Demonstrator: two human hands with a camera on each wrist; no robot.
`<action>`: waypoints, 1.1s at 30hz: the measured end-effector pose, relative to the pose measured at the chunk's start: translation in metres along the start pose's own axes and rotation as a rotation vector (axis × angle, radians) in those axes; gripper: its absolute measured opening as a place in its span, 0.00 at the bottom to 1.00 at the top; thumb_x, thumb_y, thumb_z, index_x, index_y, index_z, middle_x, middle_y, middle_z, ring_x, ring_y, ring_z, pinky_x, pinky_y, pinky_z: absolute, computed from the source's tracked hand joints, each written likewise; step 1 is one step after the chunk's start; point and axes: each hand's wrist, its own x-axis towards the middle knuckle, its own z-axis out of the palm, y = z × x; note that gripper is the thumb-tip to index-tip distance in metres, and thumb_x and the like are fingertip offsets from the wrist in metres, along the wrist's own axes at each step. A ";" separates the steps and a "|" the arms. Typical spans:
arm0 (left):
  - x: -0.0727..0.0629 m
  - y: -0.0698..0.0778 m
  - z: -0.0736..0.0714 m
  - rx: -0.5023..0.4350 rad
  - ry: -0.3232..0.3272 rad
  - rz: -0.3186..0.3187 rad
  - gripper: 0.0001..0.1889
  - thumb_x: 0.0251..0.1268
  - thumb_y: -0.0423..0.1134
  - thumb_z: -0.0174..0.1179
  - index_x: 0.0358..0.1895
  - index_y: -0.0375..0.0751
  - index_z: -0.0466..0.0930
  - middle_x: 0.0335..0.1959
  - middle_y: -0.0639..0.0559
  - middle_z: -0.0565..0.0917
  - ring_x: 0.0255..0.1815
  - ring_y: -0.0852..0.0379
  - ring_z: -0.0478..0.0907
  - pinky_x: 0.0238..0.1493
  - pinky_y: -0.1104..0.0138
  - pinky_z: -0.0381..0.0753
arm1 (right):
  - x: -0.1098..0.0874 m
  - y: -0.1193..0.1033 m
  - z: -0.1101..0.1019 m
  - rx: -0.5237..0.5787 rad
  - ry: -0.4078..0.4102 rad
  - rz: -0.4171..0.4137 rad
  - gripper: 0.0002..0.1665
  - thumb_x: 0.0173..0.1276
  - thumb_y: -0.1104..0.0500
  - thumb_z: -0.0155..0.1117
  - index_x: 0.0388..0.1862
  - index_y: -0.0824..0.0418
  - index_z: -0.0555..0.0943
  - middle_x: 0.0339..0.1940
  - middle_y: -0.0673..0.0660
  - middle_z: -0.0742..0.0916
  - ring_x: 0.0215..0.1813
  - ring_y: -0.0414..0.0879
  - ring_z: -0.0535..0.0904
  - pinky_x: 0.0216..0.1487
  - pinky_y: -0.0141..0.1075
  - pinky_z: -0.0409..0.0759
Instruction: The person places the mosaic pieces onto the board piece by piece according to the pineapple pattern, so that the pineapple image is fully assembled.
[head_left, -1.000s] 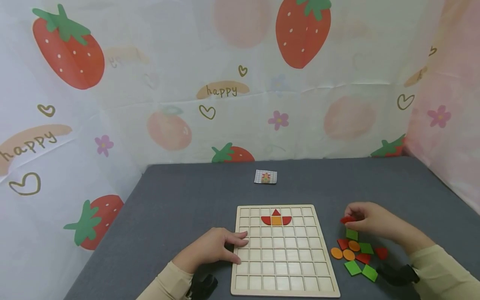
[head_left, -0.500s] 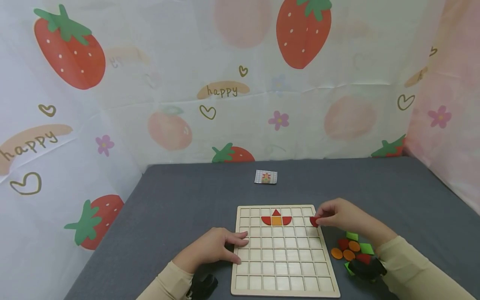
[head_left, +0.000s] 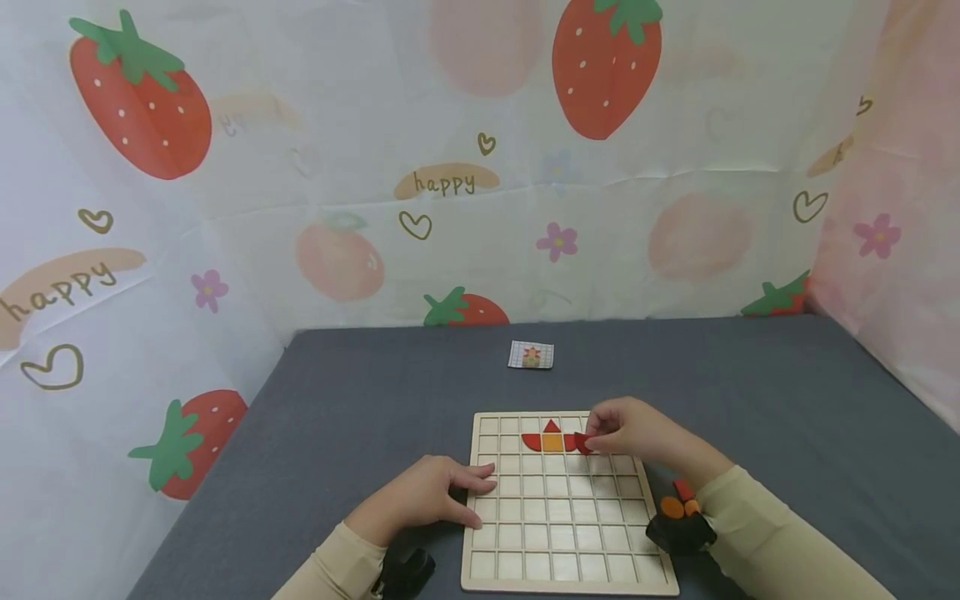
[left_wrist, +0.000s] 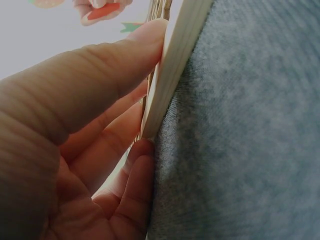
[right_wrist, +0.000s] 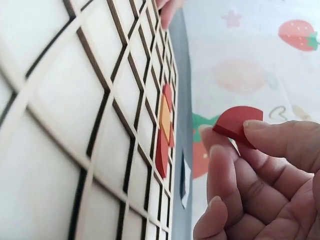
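Observation:
My right hand (head_left: pixel 633 429) pinches a red quarter-circle tile (right_wrist: pixel 239 122) between thumb and fingers, above the top rows of a wooden grid board (head_left: pixel 540 537). In the head view that tile overlaps the right end of a small figure on the board. The figure has an orange square tile (head_left: pixel 552 442), a red triangle tile (head_left: pixel 551 426) above it and a red rounded tile (head_left: pixel 531 442) on its left. My left hand (head_left: pixel 438 493) rests at the board's left edge, fingers extended over the rim and thumb (left_wrist: pixel 130 55) touching the side.
Orange round tiles (head_left: pixel 671 507) and a red tile (head_left: pixel 683 489) lie right of the board, partly hidden by the right sleeve and black wrist camera (head_left: pixel 681 533). A small pattern card (head_left: pixel 531 354) lies behind the board on the grey cloth (head_left: pixel 375 392).
My right hand has moved left from the loose tiles to the board's upper part, carrying the red quarter-circle tile. The left hand stays in place.

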 end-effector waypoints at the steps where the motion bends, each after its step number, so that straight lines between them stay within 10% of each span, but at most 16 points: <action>1: 0.000 0.000 0.000 0.001 -0.001 0.001 0.29 0.41 0.50 0.70 0.54 0.57 0.78 0.59 0.66 0.72 0.62 0.63 0.66 0.60 0.61 0.67 | 0.001 -0.001 0.002 0.007 -0.008 0.001 0.07 0.61 0.61 0.63 0.27 0.62 0.75 0.23 0.57 0.82 0.24 0.49 0.72 0.26 0.38 0.69; 33: -0.001 0.003 0.001 0.031 0.008 0.018 0.28 0.41 0.50 0.70 0.53 0.55 0.79 0.58 0.65 0.73 0.61 0.64 0.67 0.59 0.63 0.67 | 0.033 -0.019 0.044 0.075 0.025 0.020 0.07 0.56 0.73 0.60 0.31 0.63 0.77 0.23 0.55 0.79 0.26 0.46 0.78 0.29 0.38 0.79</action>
